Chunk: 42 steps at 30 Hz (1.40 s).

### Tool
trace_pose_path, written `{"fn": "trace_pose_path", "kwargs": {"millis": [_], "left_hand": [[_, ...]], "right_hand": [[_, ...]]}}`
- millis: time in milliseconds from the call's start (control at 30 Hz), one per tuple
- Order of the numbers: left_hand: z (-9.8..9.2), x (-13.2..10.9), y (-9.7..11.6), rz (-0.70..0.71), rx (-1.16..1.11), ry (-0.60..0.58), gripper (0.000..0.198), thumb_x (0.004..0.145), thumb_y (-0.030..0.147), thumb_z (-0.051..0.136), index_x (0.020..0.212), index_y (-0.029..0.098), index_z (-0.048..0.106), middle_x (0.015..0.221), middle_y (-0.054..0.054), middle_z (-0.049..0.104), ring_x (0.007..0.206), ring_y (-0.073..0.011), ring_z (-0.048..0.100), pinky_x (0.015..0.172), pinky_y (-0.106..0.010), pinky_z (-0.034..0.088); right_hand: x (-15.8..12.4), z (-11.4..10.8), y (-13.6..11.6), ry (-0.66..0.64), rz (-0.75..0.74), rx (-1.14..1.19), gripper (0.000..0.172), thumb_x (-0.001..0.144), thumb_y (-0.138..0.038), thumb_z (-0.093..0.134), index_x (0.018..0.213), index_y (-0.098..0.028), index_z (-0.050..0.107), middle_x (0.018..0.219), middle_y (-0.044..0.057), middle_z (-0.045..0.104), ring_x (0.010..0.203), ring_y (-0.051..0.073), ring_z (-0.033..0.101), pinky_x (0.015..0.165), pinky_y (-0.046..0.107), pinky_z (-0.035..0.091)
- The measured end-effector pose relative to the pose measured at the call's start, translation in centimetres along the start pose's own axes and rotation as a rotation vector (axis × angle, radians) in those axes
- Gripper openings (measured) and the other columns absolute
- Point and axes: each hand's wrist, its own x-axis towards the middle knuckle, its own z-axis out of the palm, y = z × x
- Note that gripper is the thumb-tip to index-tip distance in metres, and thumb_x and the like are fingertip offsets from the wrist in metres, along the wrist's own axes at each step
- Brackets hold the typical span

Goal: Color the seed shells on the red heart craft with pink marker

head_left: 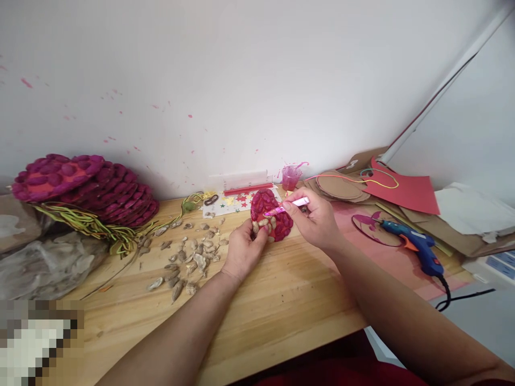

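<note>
A left hand (246, 247) pinched the edge of a magenta disc (263, 199) over a wooden table (277, 305) while the right hand (319, 221) gripped a brush (299, 202), its tip at the disc's pale shells (262, 222). Loose shells (200, 262) lay to the left; a stained cup (290, 179) stood near the wall (241, 80), a glue gun (420, 247) at right.

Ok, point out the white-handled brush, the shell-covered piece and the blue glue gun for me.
White-handled brush (300, 202): head view, on the white end of its handle.
Shell-covered piece (263, 200): head view, on its magenta upper part.
Blue glue gun (417, 244): head view, on the middle of its body.
</note>
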Motion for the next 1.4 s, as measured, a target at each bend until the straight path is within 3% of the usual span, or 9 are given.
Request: {"fn": "trace_pose_path", "kwargs": {"millis": [133, 333, 500, 733, 900, 1067, 1233, 1400], "left_hand": [[0.1, 0.1, -0.3, 0.003, -0.024, 0.004, 0.028, 0.086, 0.045, 0.061, 0.088, 0.018, 0.067, 0.077, -0.003, 0.07, 0.068, -0.0172, 0.06, 0.066, -0.027, 0.046], [0.0, 0.0, -0.3, 0.028, -0.015, -0.015, 0.027, 0.087, 0.044, 0.061, 0.089, 0.018, 0.068, 0.076, -0.001, 0.069, 0.07, -0.0171, 0.059, 0.067, -0.027, 0.045], [0.0, 0.0, -0.3, 0.032, -0.022, -0.013, 0.027, 0.086, 0.045, 0.062, 0.087, 0.018, 0.068, 0.076, -0.001, 0.068, 0.07, -0.0171, 0.059, 0.068, -0.027, 0.046], [-0.1, -0.1, -0.4, 0.014, -0.033, -0.03, 0.031, 0.087, 0.046, 0.063, 0.094, 0.017, 0.07, 0.082, -0.004, 0.072, 0.074, -0.0181, 0.062, 0.071, -0.027, 0.048], [-0.1, 0.0, -0.6, 0.013, -0.023, -0.033, 0.032, 0.087, 0.047, 0.063, 0.096, 0.017, 0.071, 0.083, -0.004, 0.073, 0.075, -0.0188, 0.063, 0.071, -0.028, 0.049], [-0.1, 0.1, -0.7, 0.015, -0.023, -0.042, 0.033, 0.089, 0.046, 0.062, 0.1, 0.016, 0.071, 0.089, -0.007, 0.075, 0.078, -0.0203, 0.064, 0.074, -0.03, 0.05], [-0.2, 0.0, -0.5, 0.001, -0.007, -0.044, 0.033, 0.088, 0.046, 0.063, 0.1, 0.016, 0.071, 0.088, -0.007, 0.075, 0.078, -0.0209, 0.064, 0.074, -0.031, 0.05], [-0.2, -0.1, -0.4, 0.016, -0.007, -0.045, 0.033, 0.088, 0.046, 0.064, 0.1, 0.016, 0.071, 0.087, -0.006, 0.074, 0.076, -0.0194, 0.062, 0.074, -0.029, 0.049]], "right_hand": [[0.1, -0.2, 0.7, 0.03, 0.008, -0.08, 0.017, 0.093, -0.036, 0.065, 0.086, -0.021, 0.061, 0.071, -0.002, 0.061, 0.06, 0.012, 0.051, 0.058, 0.027, 0.04], [0.0, 0.0, 0.9, 0.027, 0.025, 0.035, 0.019, 0.094, -0.04, 0.064, 0.089, -0.022, 0.06, 0.078, -0.001, 0.065, 0.064, 0.013, 0.054, 0.058, 0.027, 0.041], [0.3, -0.3, 1.0, 0.062, 0.056, -0.043, 0.018, 0.092, -0.038, 0.065, 0.086, -0.021, 0.061, 0.069, -0.002, 0.059, 0.058, 0.012, 0.049, 0.055, 0.026, 0.038], [0.4, -0.1, 1.1, 0.076, 0.091, 0.058, 0.02, 0.091, -0.04, 0.065, 0.086, -0.021, 0.061, 0.072, -0.002, 0.06, 0.061, 0.012, 0.051, 0.058, 0.027, 0.04], [0.6, -0.2, 1.1, 0.109, 0.133, -0.019, 0.02, 0.088, -0.039, 0.067, 0.084, -0.021, 0.062, 0.069, -0.002, 0.058, 0.06, 0.012, 0.049, 0.056, 0.026, 0.038], [0.5, -0.2, 1.2, 0.087, 0.125, 0.106, 0.02, 0.089, -0.04, 0.066, 0.086, -0.021, 0.061, 0.072, -0.001, 0.059, 0.062, 0.012, 0.05, 0.057, 0.026, 0.04], [0.6, -0.3, 1.3, 0.098, 0.146, 0.006, 0.019, 0.088, -0.039, 0.066, 0.084, -0.021, 0.061, 0.069, -0.002, 0.058, 0.06, 0.012, 0.048, 0.056, 0.026, 0.037], [0.6, -0.1, 1.0, 0.084, 0.154, 0.138, 0.019, 0.089, -0.039, 0.066, 0.084, -0.021, 0.06, 0.071, -0.002, 0.059, 0.059, 0.012, 0.049, 0.056, 0.027, 0.038]]}}
